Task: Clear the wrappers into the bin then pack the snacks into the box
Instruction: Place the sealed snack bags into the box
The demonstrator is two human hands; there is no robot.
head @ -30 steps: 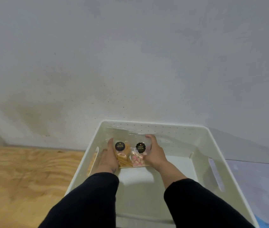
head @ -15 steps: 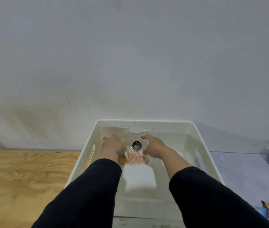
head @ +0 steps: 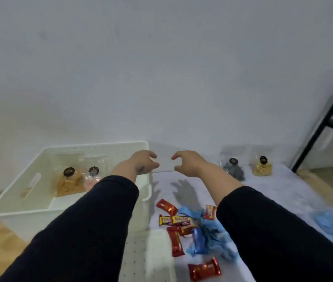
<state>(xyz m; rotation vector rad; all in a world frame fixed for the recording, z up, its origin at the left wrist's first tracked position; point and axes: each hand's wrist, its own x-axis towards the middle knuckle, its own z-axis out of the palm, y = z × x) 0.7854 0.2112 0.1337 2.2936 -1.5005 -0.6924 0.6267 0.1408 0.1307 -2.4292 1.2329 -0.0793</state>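
Both hands empty, left (head: 141,162) & right (head: 188,162), fingers loosely curled

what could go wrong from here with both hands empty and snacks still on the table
1. The red bars lie tangled with blue wrappers; a hasty grab could sweep both into the box together.
2. The grey bag and yellow bag sit far right; reaching across with the left hand or right hand may drag a sleeve through the pile.
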